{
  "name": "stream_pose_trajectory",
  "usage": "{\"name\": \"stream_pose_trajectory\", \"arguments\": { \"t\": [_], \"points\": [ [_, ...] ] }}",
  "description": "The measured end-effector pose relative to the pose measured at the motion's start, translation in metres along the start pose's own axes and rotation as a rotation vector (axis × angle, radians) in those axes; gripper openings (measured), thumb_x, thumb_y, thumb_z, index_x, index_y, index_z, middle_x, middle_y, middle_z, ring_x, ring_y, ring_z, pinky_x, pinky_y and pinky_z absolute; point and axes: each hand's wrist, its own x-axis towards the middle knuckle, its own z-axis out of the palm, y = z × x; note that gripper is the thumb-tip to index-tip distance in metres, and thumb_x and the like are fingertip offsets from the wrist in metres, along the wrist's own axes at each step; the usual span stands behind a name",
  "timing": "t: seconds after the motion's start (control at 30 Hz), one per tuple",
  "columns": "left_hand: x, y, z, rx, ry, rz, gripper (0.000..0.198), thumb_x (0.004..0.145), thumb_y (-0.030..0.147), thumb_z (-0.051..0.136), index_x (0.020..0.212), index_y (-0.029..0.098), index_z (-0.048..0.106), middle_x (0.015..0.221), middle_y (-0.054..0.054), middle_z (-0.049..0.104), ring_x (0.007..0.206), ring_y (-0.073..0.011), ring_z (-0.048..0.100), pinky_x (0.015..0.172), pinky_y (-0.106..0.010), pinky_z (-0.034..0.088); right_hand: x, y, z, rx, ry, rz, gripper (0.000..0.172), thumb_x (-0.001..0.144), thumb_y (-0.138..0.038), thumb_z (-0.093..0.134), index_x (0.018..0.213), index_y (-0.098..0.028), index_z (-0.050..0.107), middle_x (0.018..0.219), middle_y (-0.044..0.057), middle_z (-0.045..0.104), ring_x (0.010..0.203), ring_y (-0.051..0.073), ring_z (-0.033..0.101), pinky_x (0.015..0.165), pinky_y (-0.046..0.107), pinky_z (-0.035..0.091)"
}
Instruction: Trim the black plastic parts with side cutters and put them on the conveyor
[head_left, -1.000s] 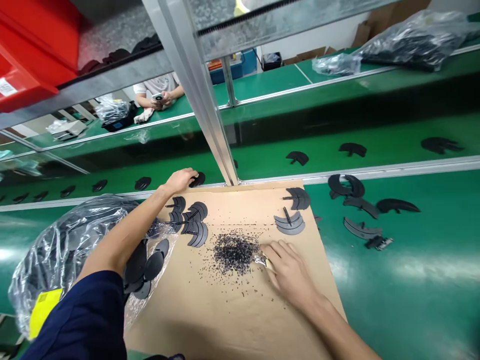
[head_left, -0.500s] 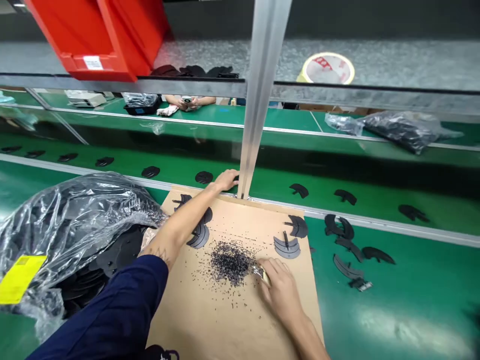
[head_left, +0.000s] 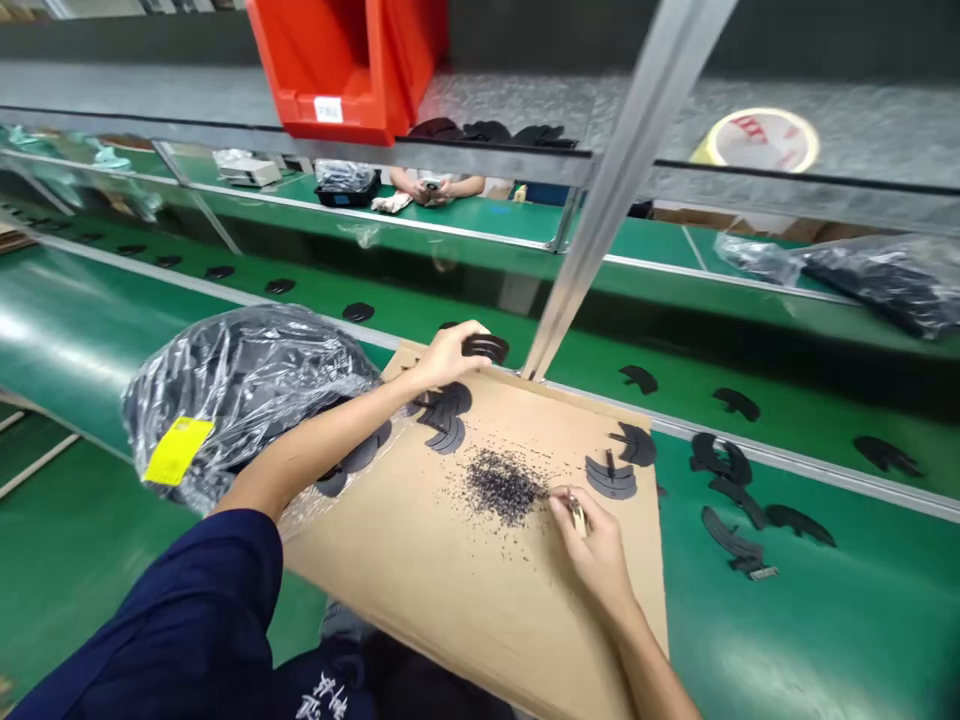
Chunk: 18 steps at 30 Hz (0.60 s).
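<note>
Curved black part (head_left: 487, 348) gripped by left hand (head_left: 454, 354), small tool (head_left: 577, 514) by right hand (head_left: 600, 548)

The curved black part was held at the centre of the frame, pinched between the fingers and thumb of the left hand, near the far edge of a brown sheet (head_left: 420, 545). Right of centre, the small tool was grasped in the right hand; because it was mostly covered by the fingers, its kind could not be made out. Just left of that hand, a heap of black scraps (head_left: 501, 487) was scattered over the sheet.

Two flat black pieces (head_left: 611, 478) were laid on the sheet above the right hand, and a cluster of similar pieces (head_left: 448, 434) was set below the left wrist. More loose pieces (head_left: 731, 535) were seen on the green table (head_left: 840, 640) at the right. At the left, a clear plastic bag (head_left: 255, 360) was marked with a yellow label (head_left: 178, 450) and filled with dark pieces.

Across the middle, a green belt (head_left: 589, 350) was dotted with dark pieces. At the top, a red bin (head_left: 341, 120) and a roll of tape (head_left: 761, 140) were supported by a metal shelf (head_left: 817, 195). Beneath the bin, a device (head_left: 431, 184) was held by another person.
</note>
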Motion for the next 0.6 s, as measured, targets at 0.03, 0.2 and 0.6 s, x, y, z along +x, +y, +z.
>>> {"name": "stream_pose_trajectory", "arguments": {
  "t": [0.03, 0.2, 0.6],
  "points": [
    [-0.025, 0.006, -0.006, -0.062, -0.076, 0.085, 0.028, 0.077, 0.021, 0.078, 0.103, 0.017, 0.069, 0.098, -0.004, 0.073, 0.097, -0.0243, 0.07, 0.088, -0.033, 0.054, 0.001, -0.009, 0.003, 0.047, -0.021, 0.021, 0.022, 0.101, -0.039, 0.054, 0.094, -0.021, 0.065, 0.083, 0.005, 0.072, 0.075, 0.022, 0.069, 0.069, 0.032, 0.055],
    [-0.14, 0.029, -0.013, -0.141, -0.502, 0.139, 0.037, 0.073, 0.018, 0.078, 0.11, 0.026, 0.073, 0.097, -0.008, 0.075, 0.093, -0.0299, 0.072, 0.082, -0.038, 0.055, 0.0, -0.054, 0.026, 0.154, -0.166, -0.09, 0.018, 0.097, -0.039, 0.062, 0.106, -0.023, 0.065, 0.097, 0.008, 0.071, 0.085, 0.022, 0.069, 0.074, 0.033, 0.056],
    [-0.204, -0.019, -0.044, 0.408, -0.181, -0.148, 0.018, 0.094, 0.028, 0.065, 0.111, 0.021, 0.066, 0.112, -0.012, 0.07, 0.107, -0.0338, 0.066, 0.096, -0.048, 0.053, -0.007, -0.059, 0.047, 0.231, -0.284, 0.103, 0.022, 0.096, -0.042, 0.061, 0.104, -0.023, 0.068, 0.095, 0.007, 0.076, 0.082, 0.024, 0.073, 0.073, 0.035, 0.059]
  ]
}}
